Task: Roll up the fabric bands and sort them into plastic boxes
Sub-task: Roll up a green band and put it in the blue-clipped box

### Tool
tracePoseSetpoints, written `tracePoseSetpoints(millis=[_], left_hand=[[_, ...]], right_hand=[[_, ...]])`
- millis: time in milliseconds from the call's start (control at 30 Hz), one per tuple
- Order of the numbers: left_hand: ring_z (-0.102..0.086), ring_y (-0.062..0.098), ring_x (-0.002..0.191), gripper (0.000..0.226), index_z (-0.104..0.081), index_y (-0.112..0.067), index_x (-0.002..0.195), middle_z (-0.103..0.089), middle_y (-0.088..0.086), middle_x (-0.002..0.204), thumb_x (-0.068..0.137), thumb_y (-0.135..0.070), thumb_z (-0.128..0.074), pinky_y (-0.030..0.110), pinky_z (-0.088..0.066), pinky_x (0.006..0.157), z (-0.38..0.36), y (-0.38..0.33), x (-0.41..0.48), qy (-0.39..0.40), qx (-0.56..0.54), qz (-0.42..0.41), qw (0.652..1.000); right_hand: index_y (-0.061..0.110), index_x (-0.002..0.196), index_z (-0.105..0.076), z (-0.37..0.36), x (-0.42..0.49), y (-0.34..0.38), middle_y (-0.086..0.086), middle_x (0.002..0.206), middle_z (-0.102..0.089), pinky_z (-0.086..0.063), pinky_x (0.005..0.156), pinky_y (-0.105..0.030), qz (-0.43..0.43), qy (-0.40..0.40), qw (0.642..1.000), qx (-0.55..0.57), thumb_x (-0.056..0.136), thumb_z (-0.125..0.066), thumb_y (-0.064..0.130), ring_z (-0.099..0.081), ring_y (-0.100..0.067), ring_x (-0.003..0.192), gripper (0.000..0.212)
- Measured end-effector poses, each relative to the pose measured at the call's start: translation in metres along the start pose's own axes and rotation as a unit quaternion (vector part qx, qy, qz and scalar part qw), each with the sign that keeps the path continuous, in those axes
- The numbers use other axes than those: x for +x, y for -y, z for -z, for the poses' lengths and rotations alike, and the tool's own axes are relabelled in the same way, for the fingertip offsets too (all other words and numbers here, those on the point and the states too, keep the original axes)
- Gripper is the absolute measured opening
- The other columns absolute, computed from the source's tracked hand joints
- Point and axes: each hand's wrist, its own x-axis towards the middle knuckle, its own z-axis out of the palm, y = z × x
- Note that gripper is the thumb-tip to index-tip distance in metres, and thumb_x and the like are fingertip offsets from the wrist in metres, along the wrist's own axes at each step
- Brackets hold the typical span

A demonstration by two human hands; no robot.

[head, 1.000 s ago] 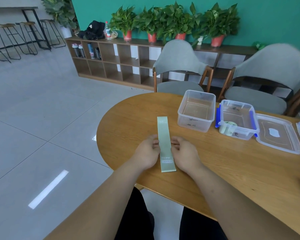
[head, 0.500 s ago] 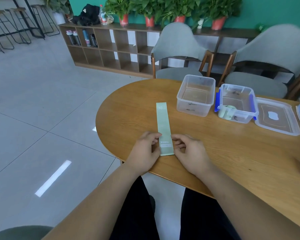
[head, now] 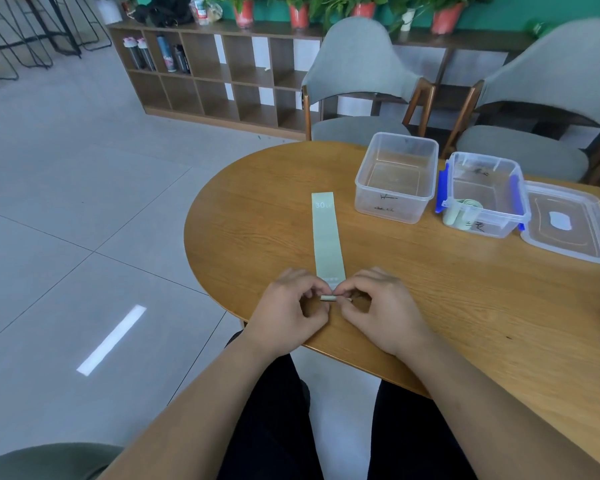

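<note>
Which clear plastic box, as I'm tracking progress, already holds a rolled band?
The clear plastic box with blue clips: a rolled pale green band lies inside. The clipless clear box left of it holds nothing.

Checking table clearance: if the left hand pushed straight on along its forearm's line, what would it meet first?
The green band, whose rolled near end the left hand now pinches; past it, probably the lidless clear box, though depth is unclear.

Premises appear to be an office lounge or café area: tiled floor, open cubby shelving, potted plants along a green wall, upholstered chairs, bar stools.
</note>
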Motion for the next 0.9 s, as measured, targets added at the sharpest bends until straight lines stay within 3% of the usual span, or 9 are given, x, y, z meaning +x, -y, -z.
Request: tracePoseSetpoints(millis=[267, 567, 900], left_hand=[[-0.058, 0.011, 0.088, 0.014, -0.074, -0.028, 0.098, -0.066, -0.018, 0.089, 0.088, -0.018, -0.077, 0.022, -0.048, 0.077, -0.005, -0.002, 0.0, -0.036, 0.018, 0.034, 0.999], [-0.056, 0.011, 0.09, 0.025, -0.073, -0.029, 0.104, -0.063, -0.017, 0.09, 0.083, -0.017, -0.081, 0.025, -0.049, 0.079, -0.005, -0.001, 0.001, -0.031, 0.029, 0.022, 0.999], [-0.056, 0.01, 0.093, 0.017, -0.077, -0.022, 0.101, -0.062, -0.012, 0.09, 0.085, -0.02, -0.079, 0.032, -0.052, 0.078, -0.011, 0.003, 0.002, -0.047, 0.052, 0.02, 0.997]], right_hand=[[0.03, 0.097, -0.074, -0.001, 0.0, 0.0, 0.021, 0.088, -0.065, -0.053, 0.078, -0.032, -0.009, -0.028, 1.0, -0.002, 0.094, -0.073, 0.032, -0.058, -0.006, 0.092, 0.004], [0.031, 0.098, -0.07, -0.004, 0.002, -0.002, 0.02, 0.089, -0.064, -0.053, 0.076, -0.033, -0.033, -0.032, 0.999, -0.028, 0.094, -0.072, 0.035, -0.056, -0.005, 0.092, 0.006], [0.023, 0.103, -0.078, -0.007, -0.003, 0.0, 0.011, 0.096, -0.059, -0.05, 0.08, -0.027, -0.025, -0.055, 0.993, -0.098, 0.091, -0.076, 0.033, -0.056, -0.011, 0.096, 0.016]])
